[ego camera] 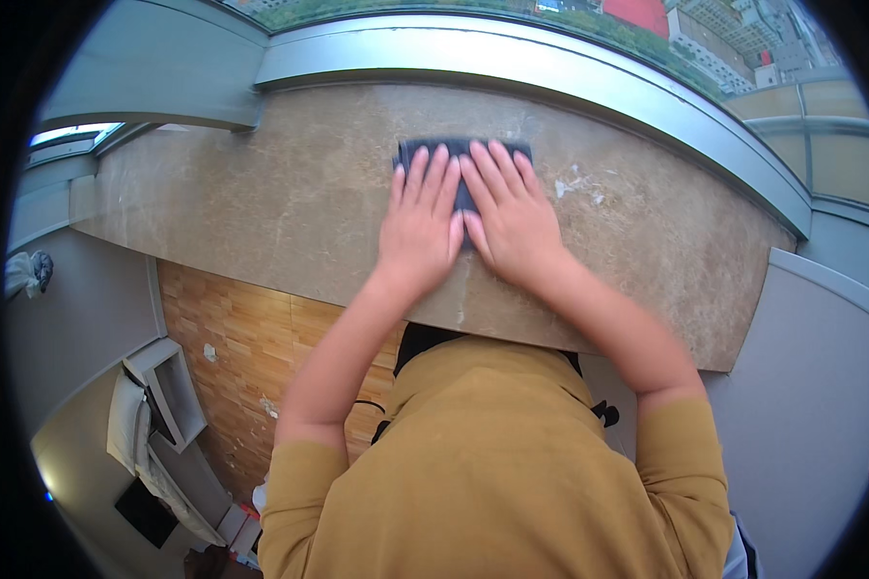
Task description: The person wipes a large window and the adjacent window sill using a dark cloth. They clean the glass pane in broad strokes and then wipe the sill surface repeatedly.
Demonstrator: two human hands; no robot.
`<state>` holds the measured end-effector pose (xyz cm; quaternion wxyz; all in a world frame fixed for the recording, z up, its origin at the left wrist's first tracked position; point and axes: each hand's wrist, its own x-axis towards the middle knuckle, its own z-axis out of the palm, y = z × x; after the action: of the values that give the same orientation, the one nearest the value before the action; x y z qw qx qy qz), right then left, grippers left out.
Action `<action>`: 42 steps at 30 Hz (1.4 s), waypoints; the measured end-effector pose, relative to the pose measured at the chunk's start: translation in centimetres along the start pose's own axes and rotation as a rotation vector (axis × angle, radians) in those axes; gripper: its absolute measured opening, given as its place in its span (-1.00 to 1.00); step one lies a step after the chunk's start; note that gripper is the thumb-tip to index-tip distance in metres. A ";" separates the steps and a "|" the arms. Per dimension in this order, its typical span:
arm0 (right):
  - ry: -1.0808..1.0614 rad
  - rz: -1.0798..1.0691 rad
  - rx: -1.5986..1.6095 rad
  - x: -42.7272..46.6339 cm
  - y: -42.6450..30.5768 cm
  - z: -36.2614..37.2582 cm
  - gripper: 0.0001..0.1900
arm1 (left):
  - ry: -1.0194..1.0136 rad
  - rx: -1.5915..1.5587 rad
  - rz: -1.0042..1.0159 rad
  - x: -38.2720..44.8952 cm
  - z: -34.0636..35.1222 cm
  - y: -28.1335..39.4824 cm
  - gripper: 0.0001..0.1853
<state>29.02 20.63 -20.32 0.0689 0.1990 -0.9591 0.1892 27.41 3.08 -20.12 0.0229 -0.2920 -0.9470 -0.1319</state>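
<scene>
A dark grey folded cloth [466,195] lies on the brown stone windowsill [318,174]. My left hand [421,217] presses flat on the cloth's left part, palm down, fingers pointing towards the window. Flat on its right part rests my right hand [510,213], its fingers slightly spread. The two thumbs come close together over the cloth, whose middle and far edge show between and beyond the fingers. White residue [579,184] marks the stone to the right of my right hand.
Along the sill's far side runs a metal window frame [478,51], with a grey post [159,65] at the left. Below the sill at left is a wooden floor [246,347] with whitish scraps. A pale wall [804,405] stands at the right.
</scene>
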 end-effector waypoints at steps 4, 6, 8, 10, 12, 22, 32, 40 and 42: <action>-0.145 -0.010 0.097 -6.0 -3.0 -1.6 -0.25 | -0.116 -0.112 -0.029 -6.7 -0.6 3.7 -0.22; -0.182 -0.041 0.108 -8.3 -4.2 -1.9 -0.25 | -0.174 -0.147 -0.037 -9.2 -1.1 4.7 -0.22; -0.184 -0.062 0.120 -8.8 -4.3 -1.9 -0.26 | -0.226 -0.141 -0.041 -10.4 -1.5 5.2 -0.22; -0.186 -0.080 0.127 -8.2 -4.1 -2.0 -0.26 | -0.182 -0.150 -0.050 -9.9 -1.2 4.9 -0.22; -0.128 -0.075 0.121 -6.4 -2.8 -1.5 -0.28 | -0.150 -0.153 -0.062 -8.0 -0.8 4.2 -0.23; 0.167 0.052 -0.102 1.2 7.3 -1.1 -0.41 | 0.106 0.014 0.110 7.8 2.5 2.2 -0.36; -0.075 0.148 -0.038 -10.3 2.0 -4.5 -0.30 | -0.121 -0.166 0.126 -1.7 1.6 9.3 -0.26; 0.002 0.163 -0.061 -8.0 3.4 -3.5 -0.31 | -0.087 -0.149 0.138 0.7 1.8 8.2 -0.28; 0.089 0.166 -0.115 -5.7 5.6 -3.0 -0.34 | -0.026 -0.121 0.167 4.3 2.2 7.1 -0.31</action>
<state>32.12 28.64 -20.61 0.1069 0.1060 -0.9775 0.1476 27.92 11.67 -20.07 0.0037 -0.3725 -0.9099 -0.1827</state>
